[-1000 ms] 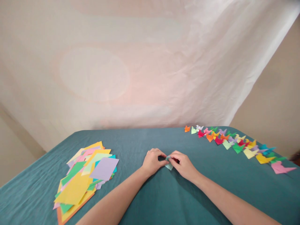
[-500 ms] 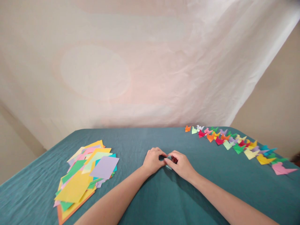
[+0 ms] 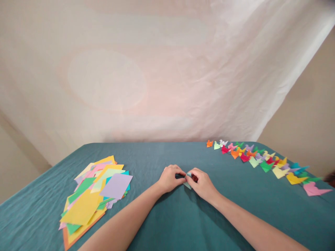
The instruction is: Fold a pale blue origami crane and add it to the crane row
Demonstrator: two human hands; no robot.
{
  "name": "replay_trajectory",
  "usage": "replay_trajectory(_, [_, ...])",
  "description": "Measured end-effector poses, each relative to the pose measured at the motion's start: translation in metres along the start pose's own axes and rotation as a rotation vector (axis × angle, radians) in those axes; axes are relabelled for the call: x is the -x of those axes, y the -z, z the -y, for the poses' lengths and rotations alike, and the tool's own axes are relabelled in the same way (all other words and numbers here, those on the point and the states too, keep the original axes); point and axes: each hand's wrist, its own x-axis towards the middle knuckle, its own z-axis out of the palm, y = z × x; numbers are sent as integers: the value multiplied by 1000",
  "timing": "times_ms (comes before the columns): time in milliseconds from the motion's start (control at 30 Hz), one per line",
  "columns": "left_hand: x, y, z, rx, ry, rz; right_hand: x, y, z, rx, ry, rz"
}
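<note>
A small folded piece of pale blue-green paper (image 3: 187, 185) is pinched between my two hands, just above the table. My left hand (image 3: 171, 178) is closed on its left side, thumb and fingertips pressed together. On its right side my right hand (image 3: 201, 182) is closed too, with thumb and index finger gripping the paper. The fingers cover most of it, so its exact folded shape cannot be made out.
A loose pile of coloured paper squares (image 3: 86, 202) lies on the left, a lilac square (image 3: 116, 186) on top. Rows of folded paper birds (image 3: 265, 166) run along the right side of the green cloth-covered table (image 3: 162, 223). A pale sheet (image 3: 162, 80) hangs behind.
My fingertips have shifted slightly on the folded paper, and a little more of it shows between and below them. The pile and the paper birds stay where they were.
</note>
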Motion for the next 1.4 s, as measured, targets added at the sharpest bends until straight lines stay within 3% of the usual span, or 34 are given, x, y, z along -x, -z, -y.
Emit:
replay_trajectory(300, [-3,6,5,161,-89,61,2,6,0,-47,-10,22])
replay_trajectory(900, [-4,-2,12,152,-34,10,2,10,-7,-127,19,29])
replay_trajectory(1200, [-4,13,9,219,-163,125,2,10,-7,-135,30,22])
replay_trajectory(1400, [-6,10,11,272,-128,112,3,9,-6,-136,43,18])
